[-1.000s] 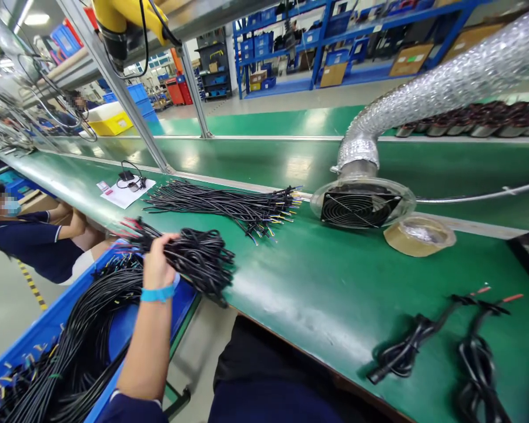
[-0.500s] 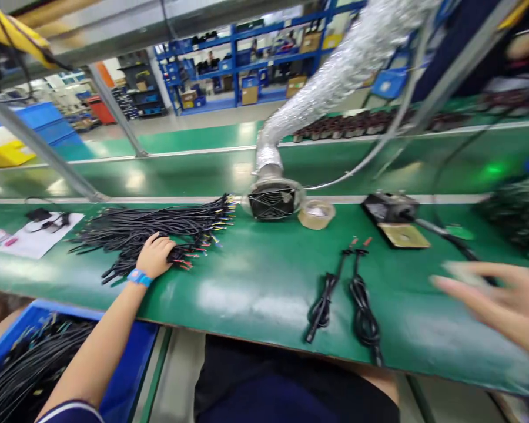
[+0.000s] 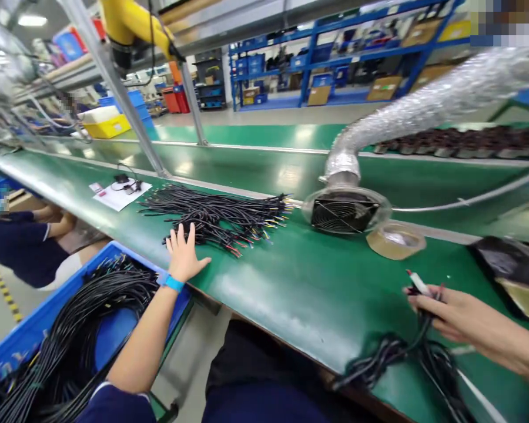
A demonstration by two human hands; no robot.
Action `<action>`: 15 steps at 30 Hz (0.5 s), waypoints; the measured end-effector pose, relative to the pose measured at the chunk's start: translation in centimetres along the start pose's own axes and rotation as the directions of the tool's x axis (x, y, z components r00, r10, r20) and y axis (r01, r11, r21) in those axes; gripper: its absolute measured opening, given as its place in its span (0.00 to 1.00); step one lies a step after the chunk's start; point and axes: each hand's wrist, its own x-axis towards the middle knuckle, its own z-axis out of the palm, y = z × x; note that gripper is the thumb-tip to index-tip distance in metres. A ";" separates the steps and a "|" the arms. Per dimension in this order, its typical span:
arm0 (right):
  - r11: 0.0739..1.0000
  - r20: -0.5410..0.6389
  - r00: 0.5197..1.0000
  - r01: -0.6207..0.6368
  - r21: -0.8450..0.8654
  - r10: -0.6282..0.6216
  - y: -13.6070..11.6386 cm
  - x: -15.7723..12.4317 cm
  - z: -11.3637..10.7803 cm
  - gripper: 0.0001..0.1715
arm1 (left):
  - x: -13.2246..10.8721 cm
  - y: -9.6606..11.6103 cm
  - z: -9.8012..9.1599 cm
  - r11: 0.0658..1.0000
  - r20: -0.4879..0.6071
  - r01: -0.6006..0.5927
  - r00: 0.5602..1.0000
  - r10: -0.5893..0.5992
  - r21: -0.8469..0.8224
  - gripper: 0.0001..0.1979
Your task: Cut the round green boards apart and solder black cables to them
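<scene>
My left hand (image 3: pixel 183 256), with a blue wristband, lies flat on the green bench, fingers spread, touching the near edge of a pile of black cables with coloured wire ends (image 3: pixel 220 216). At the right, my right hand (image 3: pixel 445 314) is closed on the red-tipped ends of two black cords (image 3: pixel 405 355) that trail toward the bench's front edge.
A blue bin of black cables (image 3: pixel 70 329) sits below the bench at left. A fan housing with a silver duct (image 3: pixel 344 211) and a tape roll (image 3: pixel 394 241) stand further back. A paper sheet (image 3: pixel 119 192) lies at left. A seated person (image 3: pixel 22 247) works at far left.
My left hand has released the bundle and now rests flat beside the pile. My right hand has come down and taken the ends of the two cords. The view swung back left.
</scene>
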 end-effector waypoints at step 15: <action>0.806 0.373 0.846 0.106 0.583 -0.381 -22.9 -1.4 18.2 0.20 | -4.4 -2.4 -2.6 0.570 -0.151 0.213 0.839 -0.523 -0.794 0.36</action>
